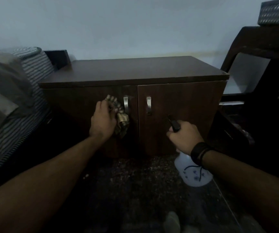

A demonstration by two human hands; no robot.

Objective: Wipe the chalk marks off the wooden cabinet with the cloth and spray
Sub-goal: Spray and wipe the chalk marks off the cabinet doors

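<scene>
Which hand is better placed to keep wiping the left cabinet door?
Left. The left hand already grips the cloth against the left door, beside its handle. The right hand holds the spray bottle, off the door.

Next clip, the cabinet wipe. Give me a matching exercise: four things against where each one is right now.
Things:
1. checked olive cloth
2. translucent white plastic spray bottle
3. black wristband
4. curved silver metal door handle

Places:
A. on the right wrist
B. on the cabinet's right door
C. gripped by the right hand
D. held to the left door by the left hand

Pairs: 1-D, 2-C, 3-A, 4-B
</scene>
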